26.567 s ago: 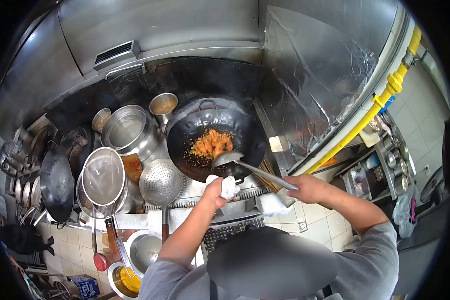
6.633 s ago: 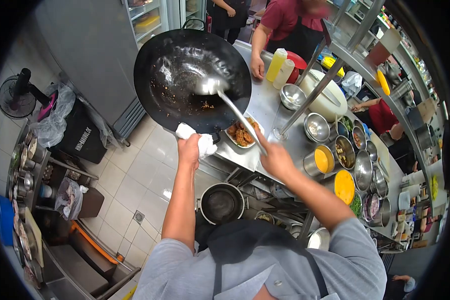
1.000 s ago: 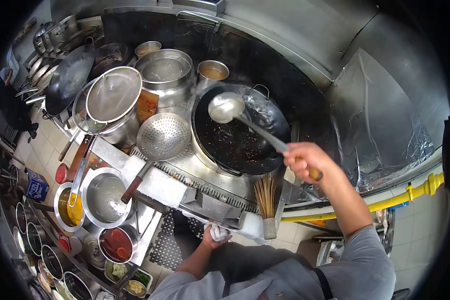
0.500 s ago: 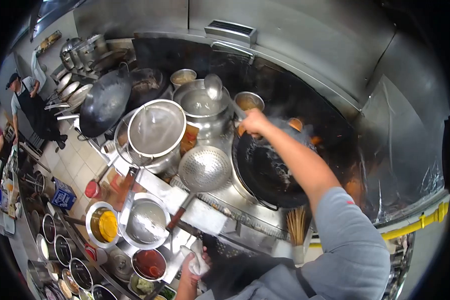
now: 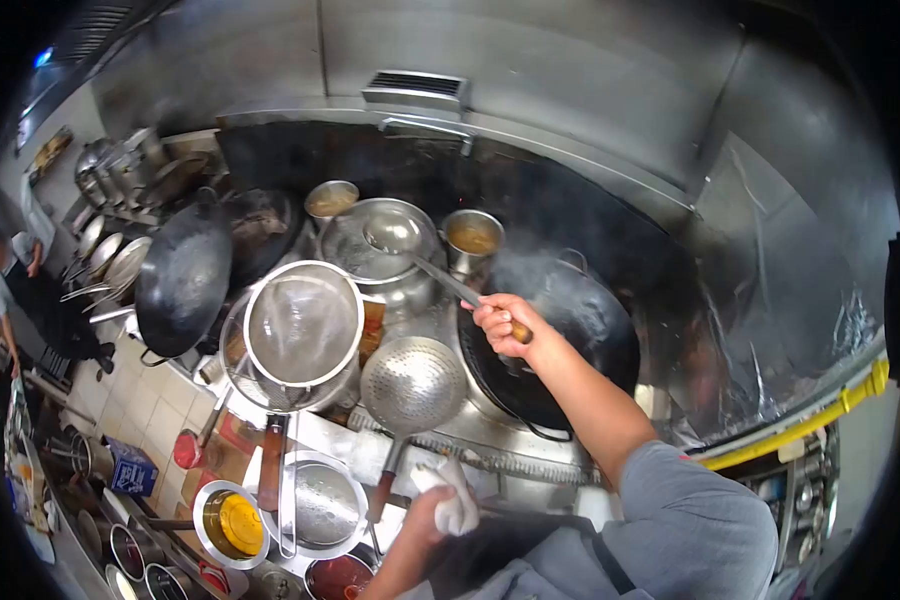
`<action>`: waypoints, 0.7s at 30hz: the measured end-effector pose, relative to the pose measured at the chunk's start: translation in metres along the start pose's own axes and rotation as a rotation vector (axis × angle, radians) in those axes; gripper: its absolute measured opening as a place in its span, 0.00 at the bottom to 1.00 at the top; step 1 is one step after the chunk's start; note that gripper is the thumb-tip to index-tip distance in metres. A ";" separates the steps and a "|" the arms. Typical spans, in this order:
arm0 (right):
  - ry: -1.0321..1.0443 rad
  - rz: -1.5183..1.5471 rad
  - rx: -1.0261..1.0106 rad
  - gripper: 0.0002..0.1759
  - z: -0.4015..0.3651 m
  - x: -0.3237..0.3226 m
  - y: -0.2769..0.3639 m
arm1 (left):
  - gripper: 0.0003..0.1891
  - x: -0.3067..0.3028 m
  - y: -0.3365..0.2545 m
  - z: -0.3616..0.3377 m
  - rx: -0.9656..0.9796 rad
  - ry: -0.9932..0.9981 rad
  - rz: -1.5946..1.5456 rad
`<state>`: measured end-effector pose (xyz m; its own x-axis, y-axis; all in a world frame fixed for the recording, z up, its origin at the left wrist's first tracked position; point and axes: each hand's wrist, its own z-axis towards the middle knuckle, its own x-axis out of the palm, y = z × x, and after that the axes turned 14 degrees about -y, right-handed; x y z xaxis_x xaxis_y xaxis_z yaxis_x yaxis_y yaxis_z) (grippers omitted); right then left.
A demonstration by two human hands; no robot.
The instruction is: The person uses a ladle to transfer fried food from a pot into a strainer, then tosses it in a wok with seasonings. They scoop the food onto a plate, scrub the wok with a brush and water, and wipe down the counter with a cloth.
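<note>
Your right hand (image 5: 500,325) is closed in a full fist around the wooden end of the long steel ladle (image 5: 394,238). Its shaft runs up and to the left from your knuckles, and its round bowl sits inside the large round steel stockpot (image 5: 342,262) at the far side of the range, at or just above the liquid; you cannot tell which. Just right of that pot stands a small steel pot of brown liquid (image 5: 472,238), and another small steel pot (image 5: 331,200) stands on its far left.

Your forearm crosses the left rim of the wide black wok (image 5: 570,335), which sits on the burner to the right with steam rising from it.

Your left hand (image 5: 432,515) is low at the near edge of the range, fingers curled tight on a bunched white cloth (image 5: 454,500).

Just left of the wok lies a round perforated steel skimmer (image 5: 413,385) with a wooden handle pointing toward you. Left of that, a round wire-mesh strainer (image 5: 303,323) rests across a steel pot. Farther left, a second black wok (image 5: 183,275) leans on its side.

Near you on the left are a steel bowl of yellow liquid (image 5: 232,522) and a plain steel bowl (image 5: 325,505).
</note>
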<state>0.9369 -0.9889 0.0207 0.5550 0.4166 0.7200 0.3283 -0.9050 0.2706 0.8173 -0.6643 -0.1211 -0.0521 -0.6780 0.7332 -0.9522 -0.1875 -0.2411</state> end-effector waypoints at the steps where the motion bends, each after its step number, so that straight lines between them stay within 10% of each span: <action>1: 0.025 -0.030 -0.050 0.13 -0.025 -0.009 -0.003 | 0.22 0.007 -0.001 0.004 0.036 -0.132 0.138; 8: -0.155 -0.088 -0.210 0.12 -0.213 -0.048 -0.040 | 0.15 0.069 0.006 0.035 -0.213 -0.009 -0.003; 17: -0.646 -0.223 -0.480 0.03 -0.226 -0.152 -0.123 | 0.24 0.163 0.056 0.050 -0.215 0.149 0.123; 21: -0.694 -0.554 -0.640 0.19 -0.250 -0.169 -0.163 | 0.28 0.165 0.068 0.043 -0.372 0.268 0.109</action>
<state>0.5990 -0.9333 0.0150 0.8284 0.5562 -0.0663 0.3188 -0.3708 0.8723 0.7574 -0.8195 -0.0438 -0.1869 -0.4627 0.8666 -0.9776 0.1748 -0.1175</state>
